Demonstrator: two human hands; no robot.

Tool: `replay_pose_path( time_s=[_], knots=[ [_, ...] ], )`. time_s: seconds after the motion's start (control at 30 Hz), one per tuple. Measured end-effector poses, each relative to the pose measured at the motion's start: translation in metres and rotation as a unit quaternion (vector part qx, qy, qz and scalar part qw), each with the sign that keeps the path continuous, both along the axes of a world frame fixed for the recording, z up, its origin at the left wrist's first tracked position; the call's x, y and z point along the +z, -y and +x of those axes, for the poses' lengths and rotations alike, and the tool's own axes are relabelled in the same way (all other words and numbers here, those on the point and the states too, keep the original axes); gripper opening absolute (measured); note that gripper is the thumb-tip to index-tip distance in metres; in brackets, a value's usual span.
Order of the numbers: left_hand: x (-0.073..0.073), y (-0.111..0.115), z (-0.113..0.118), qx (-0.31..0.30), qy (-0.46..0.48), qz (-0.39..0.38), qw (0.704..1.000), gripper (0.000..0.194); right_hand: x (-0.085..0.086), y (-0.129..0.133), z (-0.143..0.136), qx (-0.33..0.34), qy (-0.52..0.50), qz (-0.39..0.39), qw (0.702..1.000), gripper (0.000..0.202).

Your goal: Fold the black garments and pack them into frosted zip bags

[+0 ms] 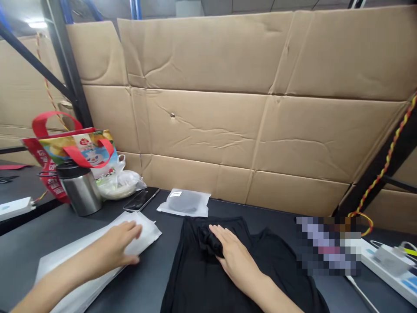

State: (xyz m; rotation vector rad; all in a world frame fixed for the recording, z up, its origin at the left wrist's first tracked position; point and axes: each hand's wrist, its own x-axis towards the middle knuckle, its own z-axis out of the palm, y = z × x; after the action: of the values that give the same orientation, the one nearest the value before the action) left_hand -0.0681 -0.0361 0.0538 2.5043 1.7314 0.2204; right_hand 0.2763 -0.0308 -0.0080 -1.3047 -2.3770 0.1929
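Note:
A black garment (pixel 195 278) lies spread on the dark table, with a bunched part near its top edge. My right hand (pixel 234 256) rests on it, fingers together and stretched out over the bunched cloth. To the left, my left hand (pixel 122 245) is above a stack of white sheets or bags (pixel 146 230), its fingers bent but apart and nothing between them. Behind the garment is a frosted flat pouch (pixel 185 202) with a small white label and something dark inside.
A phone (pixel 141 199), a steel bottle (pixel 81 191), a clear plastic bag (pixel 122 184) and a red-handled bag (pixel 78 145) stand or lie at the back left. Power strips (pixel 387 269) sit at the right. A cardboard wall (pixel 202 130) closes off the back.

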Motion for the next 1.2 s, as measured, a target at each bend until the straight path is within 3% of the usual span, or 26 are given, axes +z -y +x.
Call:
replay_pose_path(
  time_s=[0.07, 0.17, 0.47, 0.73, 0.83, 0.93, 1.03, 1.1, 1.2],
  knots=[
    [-0.004, 0.006, -0.025, 0.027, 0.003, -0.031, 0.999, 0.019, 0.001, 0.001, -0.001, 0.001, -0.005, 0.0, 1.0, 0.074],
    [-0.011, 0.013, -0.041, 0.032, 0.04, -0.08, 0.995, 0.013, 0.003, 0.002, -0.002, 0.001, 0.001, -0.006, 1.0, 0.074],
    [0.002, 0.011, -0.032, 0.026, 0.114, -0.163, 0.98, 0.022, 0.004, 0.003, -0.002, -0.005, -0.004, -0.004, 1.0, 0.075],
    [-0.001, 0.007, -0.039, 0.017, 0.126, -0.172, 0.977, 0.026, 0.004, 0.003, -0.001, -0.003, -0.006, -0.004, 1.0, 0.075],
    [0.004, 0.006, -0.039, 0.023, 0.111, -0.152, 0.982, 0.028, 0.004, 0.003, -0.002, -0.003, -0.015, -0.009, 1.0, 0.075],
    [0.019, 0.003, -0.017, 0.035, 0.14, -0.089, 0.985, 0.029, 0.003, 0.003, -0.002, 0.001, -0.049, -0.011, 0.999, 0.074],
    [0.028, -0.003, 0.032, 0.002, 0.192, -0.025, 0.981, 0.028, 0.003, 0.0, 0.001, -0.016, -0.172, -0.027, 0.985, 0.056],
    [0.021, -0.008, 0.075, -0.057, 0.193, -0.031, 0.979, 0.027, 0.005, -0.004, 0.006, -0.077, -0.268, -0.038, 0.96, 0.038],
    [-0.003, -0.014, 0.133, -0.111, 0.196, -0.064, 0.972, 0.027, 0.008, -0.009, 0.017, -0.175, -0.328, -0.032, 0.928, 0.048]
  ],
)
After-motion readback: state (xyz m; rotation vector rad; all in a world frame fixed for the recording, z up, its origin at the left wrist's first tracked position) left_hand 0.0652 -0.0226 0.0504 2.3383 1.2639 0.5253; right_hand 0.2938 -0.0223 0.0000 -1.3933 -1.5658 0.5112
